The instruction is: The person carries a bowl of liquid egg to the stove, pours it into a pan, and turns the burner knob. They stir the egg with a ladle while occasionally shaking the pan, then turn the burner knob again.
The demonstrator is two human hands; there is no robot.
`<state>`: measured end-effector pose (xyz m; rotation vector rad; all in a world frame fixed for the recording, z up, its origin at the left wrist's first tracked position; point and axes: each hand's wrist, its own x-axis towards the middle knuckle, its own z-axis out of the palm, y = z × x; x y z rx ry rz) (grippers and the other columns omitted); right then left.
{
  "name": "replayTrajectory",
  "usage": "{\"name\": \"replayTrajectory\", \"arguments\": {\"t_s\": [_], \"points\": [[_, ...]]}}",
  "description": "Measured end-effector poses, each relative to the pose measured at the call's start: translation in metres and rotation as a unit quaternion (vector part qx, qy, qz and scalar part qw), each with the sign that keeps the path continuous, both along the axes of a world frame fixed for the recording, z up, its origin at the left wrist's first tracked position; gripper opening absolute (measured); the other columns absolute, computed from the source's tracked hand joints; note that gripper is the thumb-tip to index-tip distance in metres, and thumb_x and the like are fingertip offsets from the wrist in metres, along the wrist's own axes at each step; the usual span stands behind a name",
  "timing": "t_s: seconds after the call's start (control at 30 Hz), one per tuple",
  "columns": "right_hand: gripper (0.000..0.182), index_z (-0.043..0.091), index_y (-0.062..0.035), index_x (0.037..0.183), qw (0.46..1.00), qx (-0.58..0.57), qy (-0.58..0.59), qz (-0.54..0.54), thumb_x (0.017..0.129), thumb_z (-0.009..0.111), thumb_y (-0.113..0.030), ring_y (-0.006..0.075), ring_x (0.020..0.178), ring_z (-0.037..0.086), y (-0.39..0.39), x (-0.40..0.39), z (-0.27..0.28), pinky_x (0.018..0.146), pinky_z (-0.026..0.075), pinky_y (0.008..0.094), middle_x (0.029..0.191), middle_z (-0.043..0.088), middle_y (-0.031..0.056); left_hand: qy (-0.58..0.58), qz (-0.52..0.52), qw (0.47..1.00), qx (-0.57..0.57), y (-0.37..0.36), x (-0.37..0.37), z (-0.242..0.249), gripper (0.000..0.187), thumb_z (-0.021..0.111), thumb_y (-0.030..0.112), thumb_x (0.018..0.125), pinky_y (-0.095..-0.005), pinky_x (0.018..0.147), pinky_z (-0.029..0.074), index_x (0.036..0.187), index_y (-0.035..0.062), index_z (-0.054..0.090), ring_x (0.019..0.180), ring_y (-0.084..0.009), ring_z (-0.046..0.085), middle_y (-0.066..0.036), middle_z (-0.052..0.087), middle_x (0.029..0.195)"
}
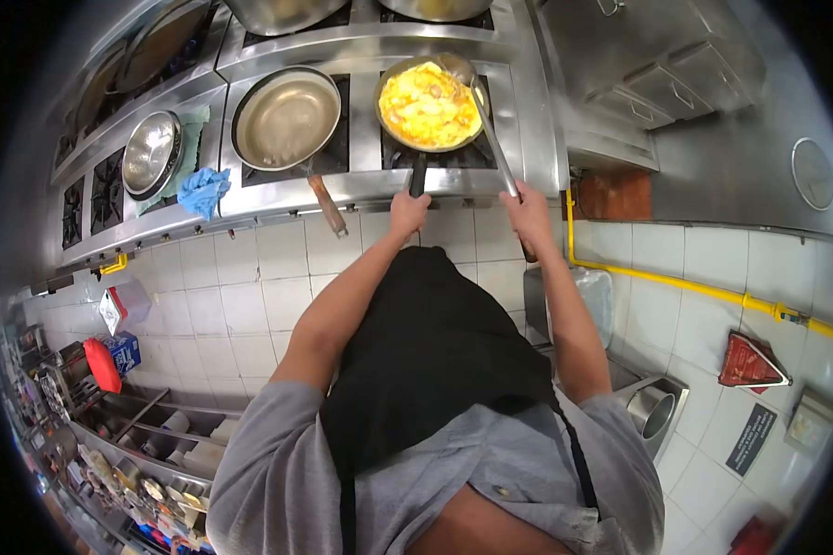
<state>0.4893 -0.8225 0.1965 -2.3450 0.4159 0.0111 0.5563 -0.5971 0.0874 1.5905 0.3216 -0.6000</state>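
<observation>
A frying pan [382, 127] sits on the right front burner, with yellow scrambled eggs [428, 104] spread over most of its inside. My left hand [409, 215] is closed around the pan's dark handle [419, 174]. In my right hand [529, 218] I grip the long handle of a large metal spoon [493, 139]. Its head rests at the pan's upper right rim, beside the eggs; the exact shape of the head is hard to make out.
Left of my pan stands another frying pan [287, 120], its wooden handle [328, 205] jutting past the stove edge. Farther left are a metal bowl [151, 153] and a blue cloth [204, 191]. Large pots [285, 13] occupy the back burners. A yellow pipe [657, 275] runs along the right wall.
</observation>
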Motion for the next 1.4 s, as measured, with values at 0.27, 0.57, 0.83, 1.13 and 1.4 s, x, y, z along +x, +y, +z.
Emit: {"name": "replayTrajectory", "arguments": {"t_s": [0.27,0.57,0.83,1.13,1.4], "points": [[0.027,0.058,-0.0063,0.114,0.841,0.507,0.168,-0.083,0.097,0.057,-0.027,0.0067,0.047,0.045,0.016,-0.005,0.056,0.039,0.039,0.0243,0.066,0.05,-0.0023,0.002,-0.005,1.0,-0.017,0.005,-0.009,-0.001,0.012,0.058,0.011,0.079,-0.0321,0.034,0.035,0.08,0.0014,0.051,0.037,-0.0118,0.041,-0.001,0.045,0.053],[0.038,0.051,-0.0062,0.128,0.866,0.441,0.217,-0.095,0.098,0.054,-0.03,0.0051,0.045,0.043,0.042,-0.024,0.072,0.036,0.038,0.0221,0.067,0.048,-0.0036,0.003,-0.014,1.0,0.001,0.005,0.0,-0.008,0.017,0.062,0.016,0.077,-0.0353,0.039,0.046,0.076,-0.0008,0.057,0.042,-0.0184,0.055,-0.008,0.057,0.058],[0.031,0.054,-0.0053,0.119,0.847,0.471,0.242,-0.051,0.098,0.055,-0.028,0.0068,0.046,0.046,0.044,-0.014,0.064,0.038,0.04,0.0241,0.066,0.05,-0.0025,0.027,-0.015,1.0,-0.004,0.003,0.0,0.002,0.012,0.058,0.009,0.08,-0.0313,0.034,0.035,0.077,0.0022,0.049,0.037,-0.0118,0.042,-0.002,0.046,0.053],[0.037,0.052,-0.0038,0.123,0.874,0.431,0.225,0.011,0.097,0.057,-0.03,0.007,0.043,0.045,-0.005,0.03,0.03,0.036,0.04,0.0248,0.066,0.049,-0.0021,0.005,-0.03,1.0,-0.002,0.008,0.001,-0.014,0.024,0.066,0.019,0.078,-0.0341,0.04,0.044,0.081,-0.0002,0.052,0.041,-0.0169,0.052,-0.006,0.054,0.055],[0.037,0.052,-0.0051,0.125,0.845,0.469,0.25,0.057,0.098,0.056,-0.029,0.0056,0.045,0.044,-0.06,0.049,0.028,0.037,0.04,0.0231,0.067,0.049,-0.0024,-0.331,-0.075,0.926,0.164,-0.04,-0.041,0.142,0.033,0.071,0.022,0.083,-0.0364,0.078,0.05,0.104,0.0022,0.056,0.088,-0.0248,0.061,-0.015,0.061,0.098]]}}
